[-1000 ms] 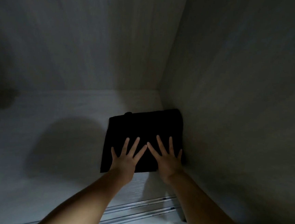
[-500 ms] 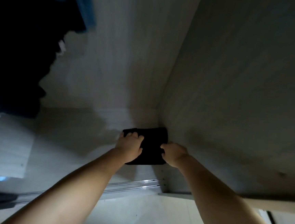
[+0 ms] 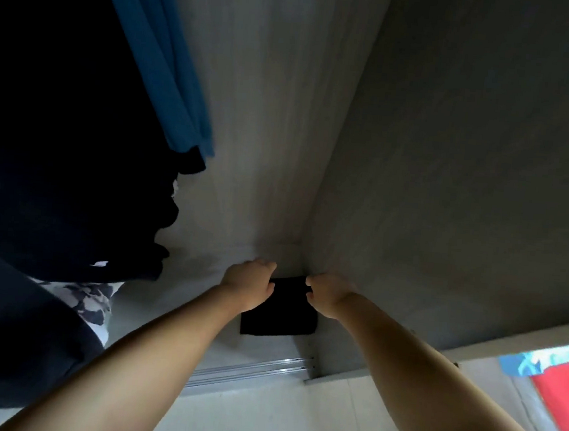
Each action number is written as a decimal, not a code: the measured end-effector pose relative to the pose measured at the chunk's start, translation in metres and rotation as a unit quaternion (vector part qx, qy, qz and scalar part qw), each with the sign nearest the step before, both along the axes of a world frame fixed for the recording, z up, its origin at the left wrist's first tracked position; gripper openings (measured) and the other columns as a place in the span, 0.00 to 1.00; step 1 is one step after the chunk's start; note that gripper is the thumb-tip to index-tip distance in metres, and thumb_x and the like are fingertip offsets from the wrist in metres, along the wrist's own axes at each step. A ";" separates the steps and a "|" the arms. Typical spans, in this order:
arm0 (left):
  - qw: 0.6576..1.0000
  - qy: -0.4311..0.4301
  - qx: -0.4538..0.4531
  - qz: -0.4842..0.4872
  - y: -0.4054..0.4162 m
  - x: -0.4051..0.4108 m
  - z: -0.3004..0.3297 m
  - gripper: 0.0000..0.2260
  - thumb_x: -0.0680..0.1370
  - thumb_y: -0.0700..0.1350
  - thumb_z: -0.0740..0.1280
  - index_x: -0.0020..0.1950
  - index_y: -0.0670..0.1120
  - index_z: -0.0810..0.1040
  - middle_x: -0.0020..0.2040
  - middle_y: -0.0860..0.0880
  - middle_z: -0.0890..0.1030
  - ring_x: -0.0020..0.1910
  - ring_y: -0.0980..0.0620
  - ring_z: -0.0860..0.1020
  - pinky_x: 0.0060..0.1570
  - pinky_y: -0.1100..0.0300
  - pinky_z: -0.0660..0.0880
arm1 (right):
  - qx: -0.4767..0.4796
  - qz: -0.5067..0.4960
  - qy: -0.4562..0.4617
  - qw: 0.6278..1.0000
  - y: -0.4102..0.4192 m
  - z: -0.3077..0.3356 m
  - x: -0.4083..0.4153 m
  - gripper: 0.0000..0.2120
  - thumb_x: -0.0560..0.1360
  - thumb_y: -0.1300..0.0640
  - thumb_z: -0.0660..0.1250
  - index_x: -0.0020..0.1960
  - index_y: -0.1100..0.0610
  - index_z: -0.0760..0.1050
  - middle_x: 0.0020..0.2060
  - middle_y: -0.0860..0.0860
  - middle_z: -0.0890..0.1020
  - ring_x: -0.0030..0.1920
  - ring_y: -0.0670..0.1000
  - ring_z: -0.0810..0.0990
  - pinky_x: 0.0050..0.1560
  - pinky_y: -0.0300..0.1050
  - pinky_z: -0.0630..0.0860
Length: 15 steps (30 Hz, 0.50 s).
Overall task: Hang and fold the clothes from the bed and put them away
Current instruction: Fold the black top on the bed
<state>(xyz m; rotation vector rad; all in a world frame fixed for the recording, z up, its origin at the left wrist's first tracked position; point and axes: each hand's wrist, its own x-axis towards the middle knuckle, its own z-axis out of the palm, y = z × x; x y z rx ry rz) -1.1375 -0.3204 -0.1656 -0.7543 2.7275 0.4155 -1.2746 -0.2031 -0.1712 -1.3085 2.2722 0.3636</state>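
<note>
A folded black garment (image 3: 281,313) lies on the wardrobe floor (image 3: 179,295) in the back right corner, against the right side wall (image 3: 450,195). My left hand (image 3: 248,281) grips its far left edge with curled fingers. My right hand (image 3: 326,293) grips its far right edge the same way. Both forearms reach in from below. The garment's far edge is hidden behind my hands.
Dark clothes (image 3: 57,161) and a blue garment (image 3: 171,78) hang at the left, with a patterned piece (image 3: 89,301) below them. A metal sliding-door track (image 3: 252,374) runs along the wardrobe's front edge. Red and blue fabric (image 3: 557,380) lies outside at the right.
My hands went from lying flat on the black garment to curling around its far edge. The view pulled back and up, bringing the hanging clothes into sight.
</note>
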 end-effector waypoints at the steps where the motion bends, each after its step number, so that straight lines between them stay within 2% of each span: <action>1: 1.000 -0.001 0.000 -0.008 0.001 0.001 0.003 0.19 0.80 0.51 0.59 0.70 0.48 0.66 0.65 0.44 0.72 0.62 0.43 0.74 0.54 0.52 0.72 | -0.004 -0.002 0.004 1.000 0.003 0.003 0.004 0.18 0.79 0.52 0.57 0.67 0.55 0.71 0.63 0.58 0.76 0.63 0.59 0.74 0.60 0.51 0.73; 5: 0.998 -0.003 -0.008 -0.055 0.009 0.007 0.012 0.19 0.80 0.52 0.59 0.70 0.48 0.66 0.65 0.45 0.74 0.62 0.43 0.75 0.53 0.53 0.72 | -0.010 -0.017 0.015 1.000 0.021 0.015 0.018 0.17 0.79 0.52 0.57 0.66 0.55 0.71 0.62 0.58 0.77 0.63 0.59 0.75 0.58 0.50 0.73; 10: 0.989 -0.043 -0.015 -0.144 0.021 0.005 0.032 0.19 0.80 0.54 0.59 0.68 0.49 0.69 0.64 0.45 0.75 0.61 0.44 0.75 0.55 0.55 0.73 | -0.016 -0.079 0.006 0.997 0.057 0.034 0.031 0.19 0.80 0.50 0.57 0.68 0.55 0.69 0.65 0.58 0.75 0.65 0.59 0.73 0.61 0.51 0.71; 13: 0.969 -0.090 -0.026 -0.229 0.040 0.000 0.045 0.18 0.80 0.54 0.61 0.64 0.45 0.74 0.61 0.43 0.77 0.58 0.44 0.76 0.48 0.58 0.72 | -0.025 -0.128 0.010 0.991 0.090 0.046 0.044 0.19 0.80 0.49 0.57 0.69 0.54 0.69 0.64 0.57 0.75 0.64 0.58 0.73 0.58 0.49 0.72; 15: 0.959 -0.109 -0.029 -0.260 0.060 -0.004 0.052 0.18 0.79 0.54 0.62 0.63 0.43 0.75 0.60 0.43 0.77 0.57 0.44 0.76 0.48 0.57 0.72 | -0.034 -0.151 0.028 0.988 0.116 0.053 0.054 0.17 0.80 0.49 0.57 0.66 0.53 0.72 0.62 0.55 0.77 0.61 0.58 0.76 0.54 0.47 0.73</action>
